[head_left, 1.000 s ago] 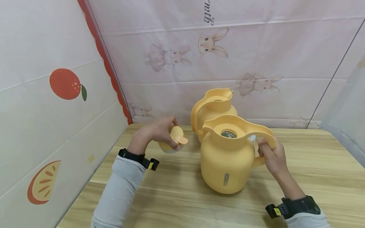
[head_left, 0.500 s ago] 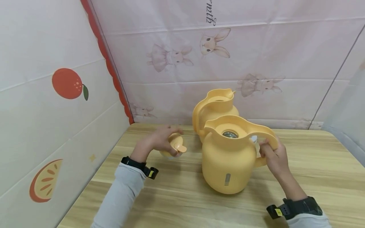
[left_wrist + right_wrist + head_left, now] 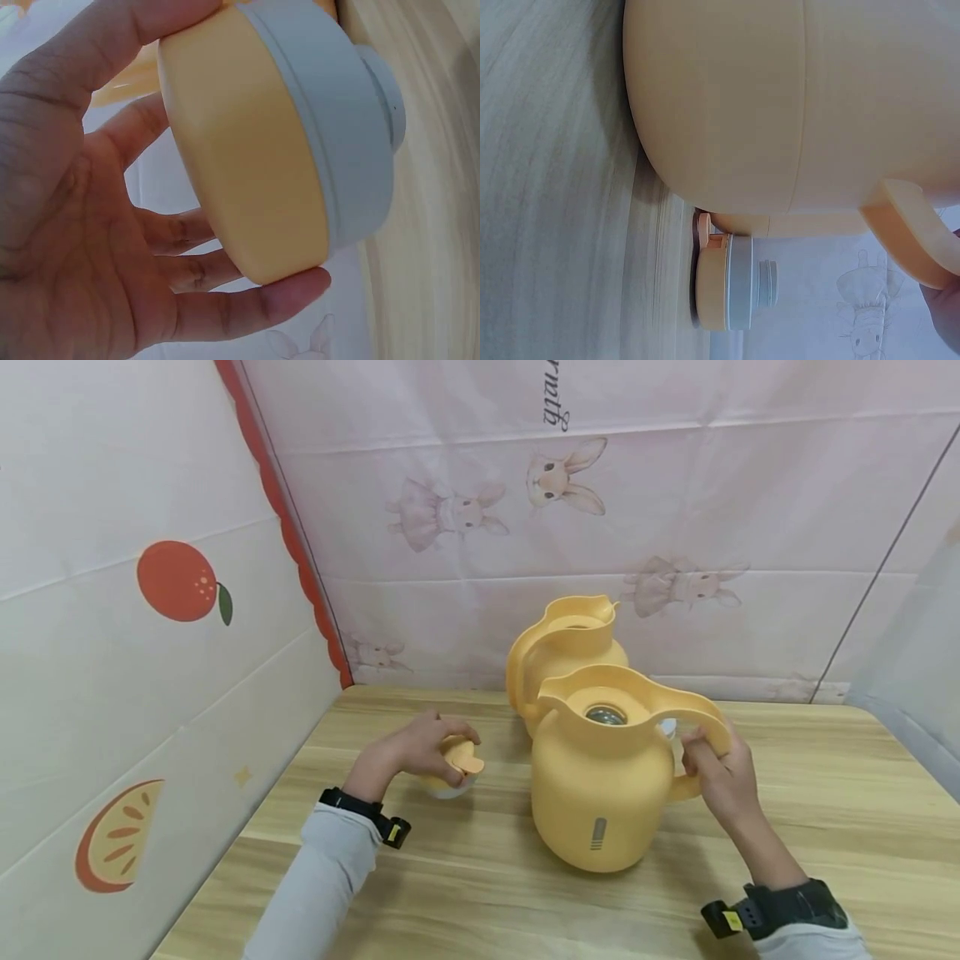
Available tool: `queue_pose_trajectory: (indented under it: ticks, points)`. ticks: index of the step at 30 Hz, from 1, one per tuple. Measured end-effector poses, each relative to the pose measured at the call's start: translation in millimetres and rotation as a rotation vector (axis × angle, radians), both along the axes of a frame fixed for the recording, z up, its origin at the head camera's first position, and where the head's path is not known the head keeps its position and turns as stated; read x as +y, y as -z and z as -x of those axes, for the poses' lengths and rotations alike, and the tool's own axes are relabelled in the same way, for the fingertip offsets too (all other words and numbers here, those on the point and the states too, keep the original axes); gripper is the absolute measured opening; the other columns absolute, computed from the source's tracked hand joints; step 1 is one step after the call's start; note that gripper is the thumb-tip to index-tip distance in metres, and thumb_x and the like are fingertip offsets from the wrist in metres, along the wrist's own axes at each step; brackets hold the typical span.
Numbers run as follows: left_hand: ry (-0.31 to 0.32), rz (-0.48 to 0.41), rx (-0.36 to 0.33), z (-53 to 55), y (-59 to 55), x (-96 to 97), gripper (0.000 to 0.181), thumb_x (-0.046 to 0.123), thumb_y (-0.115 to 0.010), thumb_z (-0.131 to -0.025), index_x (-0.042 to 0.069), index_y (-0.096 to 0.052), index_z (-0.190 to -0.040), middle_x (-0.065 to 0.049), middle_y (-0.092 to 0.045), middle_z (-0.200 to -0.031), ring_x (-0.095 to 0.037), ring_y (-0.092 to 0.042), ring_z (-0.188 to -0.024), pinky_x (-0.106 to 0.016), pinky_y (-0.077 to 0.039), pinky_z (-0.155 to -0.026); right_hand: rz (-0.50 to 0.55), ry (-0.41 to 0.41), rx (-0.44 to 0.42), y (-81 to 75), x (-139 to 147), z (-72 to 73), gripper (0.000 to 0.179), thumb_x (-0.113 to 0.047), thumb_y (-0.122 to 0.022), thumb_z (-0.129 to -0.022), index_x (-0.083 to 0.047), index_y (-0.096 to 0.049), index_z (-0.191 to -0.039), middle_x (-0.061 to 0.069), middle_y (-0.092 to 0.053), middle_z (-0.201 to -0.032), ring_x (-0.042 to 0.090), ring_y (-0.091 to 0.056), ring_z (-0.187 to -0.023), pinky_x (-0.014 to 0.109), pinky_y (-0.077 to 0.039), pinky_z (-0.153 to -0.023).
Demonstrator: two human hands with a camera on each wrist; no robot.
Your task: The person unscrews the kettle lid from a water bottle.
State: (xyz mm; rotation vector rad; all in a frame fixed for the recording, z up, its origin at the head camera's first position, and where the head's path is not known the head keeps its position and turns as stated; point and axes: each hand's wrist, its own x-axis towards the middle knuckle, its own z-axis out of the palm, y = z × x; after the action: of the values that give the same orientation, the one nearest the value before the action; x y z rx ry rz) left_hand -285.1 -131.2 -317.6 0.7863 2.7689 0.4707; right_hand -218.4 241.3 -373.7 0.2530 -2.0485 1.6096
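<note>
My left hand (image 3: 414,748) holds a yellow thermos lid (image 3: 459,752) low over the table, left of the front jug. In the left wrist view, thumb and fingers curl round the yellow rim of the lid (image 3: 240,150); its grey underside and plug face the tabletop. Whether the plug touches the wood, I cannot tell. My right hand (image 3: 726,777) grips the handle of the front yellow thermos jug (image 3: 600,793), which stands upright with its mouth uncovered. Behind it is another yellow thermos jug (image 3: 570,652), handle to the left, partly hidden.
A second lid (image 3: 714,289) lies upside down on the table behind the front jug, its grey plug up; the head view shows only a sliver of it. The wooden table (image 3: 480,893) meets a rabbit-print backdrop (image 3: 465,635) behind and a fruit-print wall (image 3: 67,693) at left.
My left hand has lowered the lid and brought it slightly nearer to me. The right hand keeps its hold on the handle, and both jugs stay in place.
</note>
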Motion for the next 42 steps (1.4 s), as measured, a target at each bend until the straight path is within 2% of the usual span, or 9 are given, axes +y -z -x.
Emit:
queue_pose_trajectory:
  ticks: [3, 10, 16, 18, 21, 25, 28, 35, 42]
  points:
    - [-0.017, -0.005, 0.0, 0.3, 3.2, -1.0, 0.053, 0.026, -0.081, -0.061, 0.023, -0.062, -0.111, -0.009, -0.043, -0.102, -0.025, -0.042, -0.093, -0.036, -0.042, -0.069, -0.004, 0.005, 0.003, 0.1, -0.1, -0.1, 0.01, 0.002, -0.045, -0.092, 0.002, -0.041, -0.083, 0.004, -0.045, -0.057, 0.015, -0.045, -0.052, 0.024, -0.04, -0.048]
    - [-0.075, 0.015, -0.017, 0.0, 5.6, -0.1, 0.053, 0.026, -0.083, -0.059, 0.026, -0.062, -0.108, -0.01, -0.041, -0.1, -0.025, -0.042, -0.091, -0.035, -0.044, -0.067, -0.008, 0.009, 0.004, 0.1, 0.1, 0.1, 0.01, 0.001, -0.045, -0.093, 0.001, -0.041, -0.083, 0.004, -0.045, -0.056, 0.015, -0.045, -0.052, 0.024, -0.04, -0.048]
    - [-0.1, 0.024, -0.039, -2.3, 6.6, 1.7, 0.065, 0.022, -0.09, -0.05, 0.028, -0.058, -0.107, -0.01, -0.041, -0.1, -0.025, -0.046, -0.088, -0.036, -0.045, -0.067, -0.013, 0.01, 0.004, 0.1, 0.0, 0.0, 0.009, 0.001, -0.045, -0.092, 0.001, -0.041, -0.084, 0.004, -0.046, -0.056, 0.015, -0.045, -0.052, 0.024, -0.04, -0.048]
    - [-0.099, 0.021, -0.052, -2.5, 7.7, 1.2, 0.069, 0.02, -0.091, -0.048, 0.028, -0.056, -0.107, -0.01, -0.041, -0.1, -0.025, -0.046, -0.088, -0.036, -0.046, -0.068, -0.016, 0.004, 0.005, 0.1, -0.1, -0.2, 0.009, 0.002, -0.044, -0.092, 0.001, -0.041, -0.084, 0.004, -0.045, -0.056, 0.015, -0.045, -0.052, 0.024, -0.04, -0.047]
    - [-0.066, -0.004, -0.046, -2.4, 9.9, -1.5, 0.068, 0.019, -0.091, -0.05, 0.026, -0.054, -0.107, -0.008, -0.041, -0.099, -0.024, -0.045, -0.088, -0.037, -0.046, -0.068, -0.016, -0.004, 0.005, 0.1, -0.2, -0.3, 0.009, 0.002, -0.044, -0.092, 0.001, -0.041, -0.085, 0.004, -0.045, -0.057, 0.015, -0.045, -0.051, 0.025, -0.04, -0.047]
    - [0.033, -0.069, 0.023, -2.7, 14.3, -7.1, 0.064, 0.023, -0.088, -0.054, 0.022, -0.05, -0.106, -0.005, -0.048, -0.098, -0.021, -0.047, -0.086, -0.035, -0.044, -0.068, -0.018, 0.005, 0.004, 0.1, -0.2, -0.4, 0.009, 0.001, -0.045, -0.093, 0.001, -0.041, -0.084, 0.004, -0.045, -0.056, 0.015, -0.045, -0.052, 0.024, -0.04, -0.047]
    - [0.077, -0.132, 0.052, -2.8, 19.8, -11.5, 0.064, 0.025, -0.086, -0.055, 0.02, -0.049, -0.107, -0.002, -0.052, -0.096, -0.019, -0.05, -0.082, -0.033, -0.045, -0.066, -0.021, 0.01, 0.007, -0.2, 0.0, -0.7, 0.008, 0.002, -0.045, -0.092, 0.003, -0.042, -0.084, 0.005, -0.045, -0.056, 0.015, -0.045, -0.052, 0.024, -0.04, -0.048]
    - [0.062, -0.265, -0.017, -4.9, 31.7, -21.6, 0.073, 0.024, -0.085, -0.057, 0.021, -0.046, -0.119, -0.003, -0.055, -0.093, -0.023, -0.054, -0.08, -0.033, -0.047, -0.064, -0.019, -0.004, 0.011, -0.4, -0.2, -1.0, 0.007, 0.005, -0.044, -0.091, 0.003, -0.041, -0.085, 0.004, -0.045, -0.056, 0.015, -0.045, -0.051, 0.024, -0.04, -0.047]
    - [0.028, -0.382, -0.072, -10.3, 39.2, -28.8, 0.069, 0.022, -0.081, -0.06, 0.013, -0.053, -0.122, -0.003, -0.055, -0.102, -0.022, -0.056, -0.083, -0.033, -0.049, -0.066, -0.019, 0.0, 0.011, 0.8, -0.2, -1.1, 0.008, 0.003, -0.045, -0.092, 0.003, -0.041, -0.084, 0.006, -0.045, -0.056, 0.015, -0.045, -0.052, 0.024, -0.04, -0.048]
